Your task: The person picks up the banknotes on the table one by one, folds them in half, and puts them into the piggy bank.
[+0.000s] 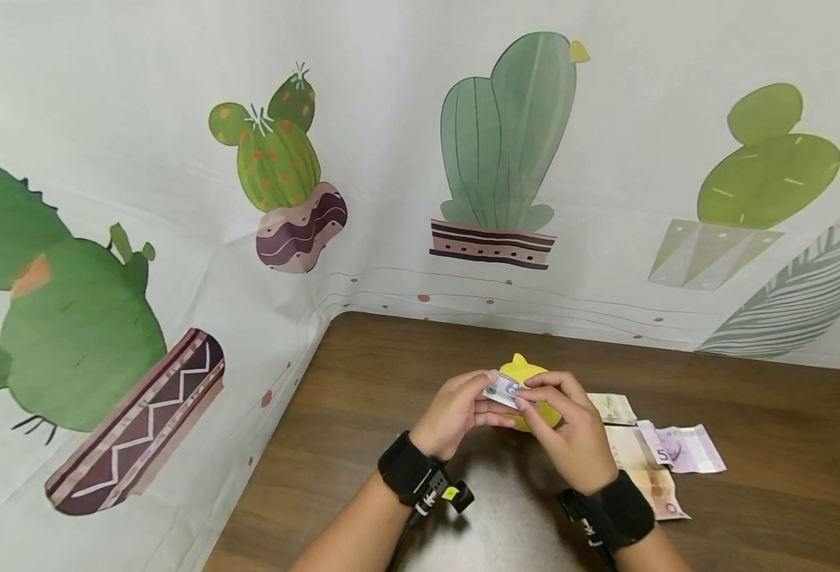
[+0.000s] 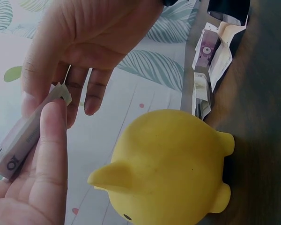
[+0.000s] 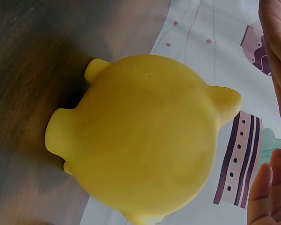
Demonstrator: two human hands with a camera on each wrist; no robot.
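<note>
I see both hands raised together over the desk (image 1: 405, 357), holding one folded banknote (image 1: 503, 389) between them. The left hand (image 1: 457, 413) pinches its left end and the right hand (image 1: 566, 429) pinches its right end, so its long axis runs left to right. A yellow piggy bank (image 1: 527, 380) stands on the desk directly behind and just below the note, equally close to either hand. The left wrist view shows the thumb (image 2: 49, 140) pressed along the note and loose banknotes (image 2: 210, 61) lying beyond the pig. The right wrist view shows only the pig's smooth rounded side; I cannot find a slot in any view.
</note>
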